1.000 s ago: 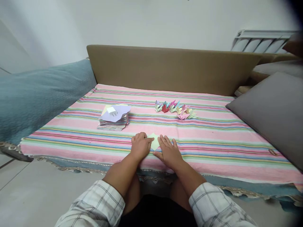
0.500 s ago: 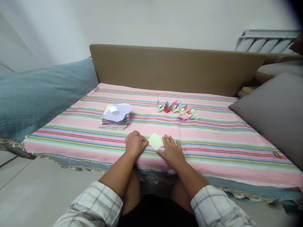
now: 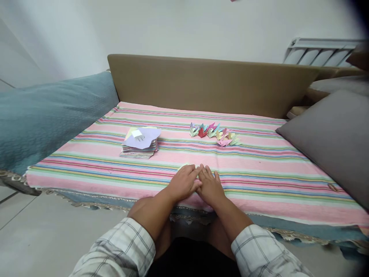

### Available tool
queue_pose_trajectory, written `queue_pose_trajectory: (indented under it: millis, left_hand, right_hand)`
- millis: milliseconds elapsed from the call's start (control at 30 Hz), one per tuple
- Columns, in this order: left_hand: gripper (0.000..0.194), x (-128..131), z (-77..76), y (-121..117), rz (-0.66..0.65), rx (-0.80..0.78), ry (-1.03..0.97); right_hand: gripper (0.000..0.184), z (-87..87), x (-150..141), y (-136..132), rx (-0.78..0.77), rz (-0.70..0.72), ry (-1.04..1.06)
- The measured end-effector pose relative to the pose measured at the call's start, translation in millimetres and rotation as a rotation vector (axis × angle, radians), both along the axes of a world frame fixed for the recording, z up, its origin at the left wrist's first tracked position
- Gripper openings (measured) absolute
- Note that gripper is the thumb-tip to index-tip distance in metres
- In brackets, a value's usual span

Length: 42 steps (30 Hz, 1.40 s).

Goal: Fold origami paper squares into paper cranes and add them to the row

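A pale green sheet of paper (image 3: 183,166) lies on the striped cloth, nearly all hidden under my hands. Only a sliver of its far edge shows. My left hand (image 3: 183,184) rests over the paper, fingers pointing right and touching my right hand. Flat on the cloth at the paper's right side lies my right hand (image 3: 211,186), its fingers stretched out and pointing away from me. Neither hand grips anything that I can see.
A stack of coloured paper (image 3: 138,152) with a small white block (image 3: 137,134) on top stands left of centre. Several folded paper cranes (image 3: 213,132) sit beyond my hands. A grey cushion (image 3: 331,134) leans at the right, near a small brown object (image 3: 333,187).
My left hand has moved right, from the paper's left corner to over the paper, meeting my right hand. The right hand has stayed nearly in place. The view has shifted slightly.
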State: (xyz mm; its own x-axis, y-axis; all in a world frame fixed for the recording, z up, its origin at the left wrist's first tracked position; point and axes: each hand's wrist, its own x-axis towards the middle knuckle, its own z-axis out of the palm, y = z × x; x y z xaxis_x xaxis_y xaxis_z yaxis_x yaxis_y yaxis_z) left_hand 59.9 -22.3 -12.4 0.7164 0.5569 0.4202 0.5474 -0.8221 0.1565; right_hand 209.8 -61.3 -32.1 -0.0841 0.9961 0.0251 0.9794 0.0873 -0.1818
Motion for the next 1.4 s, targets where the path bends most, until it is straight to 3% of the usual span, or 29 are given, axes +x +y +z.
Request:
queue_pose_trajectory:
  millis: [100,267,400,600,767,1033,1133,1233,1333,1400]
  left_hand:
    - [0.072,0.9,-5.6,0.1,0.004,-0.058,0.097]
    - [0.065,-9.5,-5.5,-0.9,0.046,-0.092,0.130]
    - [0.067,-10.6,-5.3,-1.5,0.074,-0.123,0.128]
    - [0.066,-9.2,-4.3,0.2,0.099,-0.211,0.034]
    - [0.065,-7.7,-5.4,0.7,0.115,-0.252,-0.038]
    - [0.046,1.0,-4.0,-3.6,0.201,-0.055,-0.058]
    - [0.037,2.3,-4.4,-3.2,0.215,0.003,-0.043]
    - [0.039,1.4,-3.1,-3.3,0.237,-0.047,-0.056]
    - [0.039,-2.4,2.6,-2.9,0.262,-0.181,-0.225]
    - [0.035,-5.4,7.7,-1.4,0.248,-0.290,-0.423]
  right_hand:
    - [0.064,-0.4,3.2,-0.8,0.000,0.022,-0.017]
    - [0.069,2.0,12.1,-2.8,0.010,-0.005,-0.008]
    - [0.053,6.7,16.6,-0.2,0.073,-0.055,0.089]
    - [0.035,13.8,11.7,17.9,0.202,-0.228,0.315]
    - [0.028,17.3,9.7,22.6,0.196,-0.195,0.579]
    - [0.034,21.4,8.7,17.7,0.118,-0.302,1.146]
    - [0.038,19.9,7.5,17.3,0.106,-0.255,1.296]
    - [0.045,16.5,7.7,16.5,0.132,-0.204,1.339]
    - [0.057,14.4,8.1,15.6,0.217,-0.153,1.381]
    - [0.051,14.7,7.3,15.4,0.287,-0.098,1.370]
